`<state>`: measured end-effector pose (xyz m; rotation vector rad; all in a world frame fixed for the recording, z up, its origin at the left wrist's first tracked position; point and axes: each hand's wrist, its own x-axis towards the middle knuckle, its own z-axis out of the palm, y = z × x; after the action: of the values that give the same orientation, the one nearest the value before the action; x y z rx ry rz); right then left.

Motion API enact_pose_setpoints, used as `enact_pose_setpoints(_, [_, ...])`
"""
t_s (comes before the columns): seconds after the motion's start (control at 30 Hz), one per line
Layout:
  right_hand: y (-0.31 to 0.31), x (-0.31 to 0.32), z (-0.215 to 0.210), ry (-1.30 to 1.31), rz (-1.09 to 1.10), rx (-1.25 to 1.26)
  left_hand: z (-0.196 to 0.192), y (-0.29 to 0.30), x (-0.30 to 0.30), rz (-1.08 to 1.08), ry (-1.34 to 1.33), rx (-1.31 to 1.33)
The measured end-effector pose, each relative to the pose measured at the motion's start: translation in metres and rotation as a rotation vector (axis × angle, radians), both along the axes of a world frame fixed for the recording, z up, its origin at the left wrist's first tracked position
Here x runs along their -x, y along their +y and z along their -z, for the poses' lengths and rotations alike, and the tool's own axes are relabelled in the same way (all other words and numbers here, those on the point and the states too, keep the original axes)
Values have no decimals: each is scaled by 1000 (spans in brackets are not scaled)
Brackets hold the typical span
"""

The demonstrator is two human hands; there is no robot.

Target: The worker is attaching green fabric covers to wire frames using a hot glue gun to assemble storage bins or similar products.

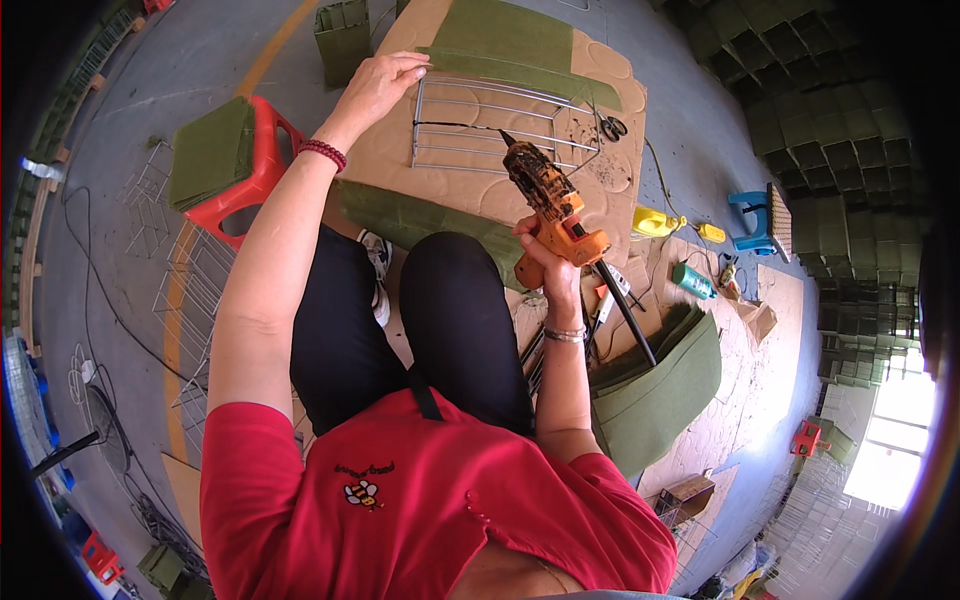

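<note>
Pinning the silver wire grid frame (500, 125) flat with open left hand (375, 88) while right hand (545, 250) (fist closed) steadies the glue-caked orange hot-glue gun (550, 200), nozzle low over the wire.

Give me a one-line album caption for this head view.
Right hand aims an orange glue gun at a wire frame steadied by the left hand.

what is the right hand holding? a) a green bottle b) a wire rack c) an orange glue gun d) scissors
c: the right hand grips the orange glue gun, its nozzle aimed at the wire rack, while the left hand rests on the cardboard at the rack's corner.
</note>
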<state>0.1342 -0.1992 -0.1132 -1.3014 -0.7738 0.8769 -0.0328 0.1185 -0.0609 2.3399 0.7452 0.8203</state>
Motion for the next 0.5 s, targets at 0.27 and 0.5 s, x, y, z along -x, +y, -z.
enact_pose_setpoints(0.27, [0, -1, 4, 60, 40, -61, 0, 0, 2, -5, 46, -17])
enact_pose_setpoints(0.5, [4, 2, -1, 58, -27, -21, 0, -2, -3, -14, 39, -11])
